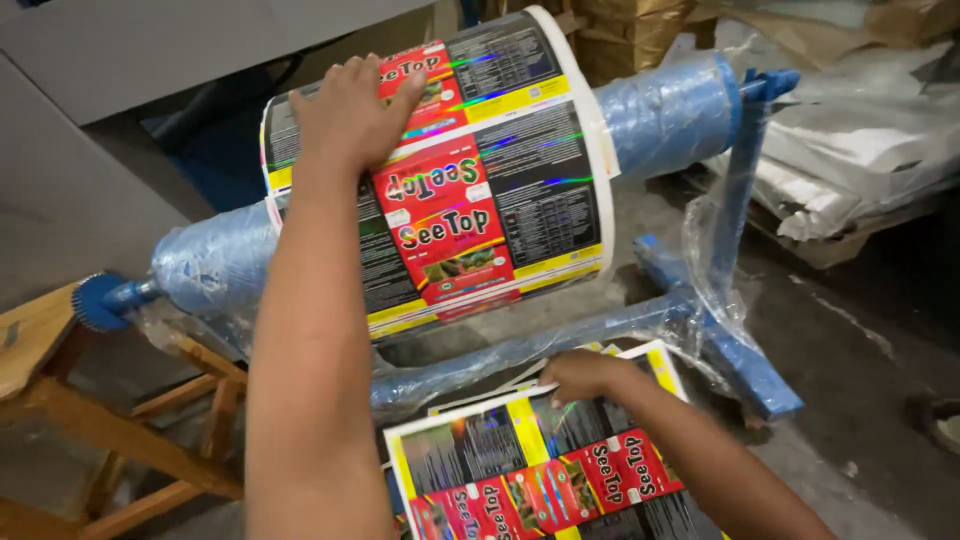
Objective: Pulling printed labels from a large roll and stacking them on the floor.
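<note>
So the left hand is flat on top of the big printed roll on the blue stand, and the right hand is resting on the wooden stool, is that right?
Not quite. The left hand does lie flat on top of the printed roll on the blue stand, but the right hand is not on the wooden stool. The head view shows it on the printed sheet pulled out below the roll.

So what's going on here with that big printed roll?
A person is working a large roll of printed packaging film mounted on a blue stand wrapped in clear plastic. Their left hand lies flat on top of the roll. Their right hand is lower down, with its fingers at the edge of the loose printed sheet that lies spread out below the roll. A wooden stool stands to the left, and bundles in brown paper and plastic lie behind the stand.
</note>
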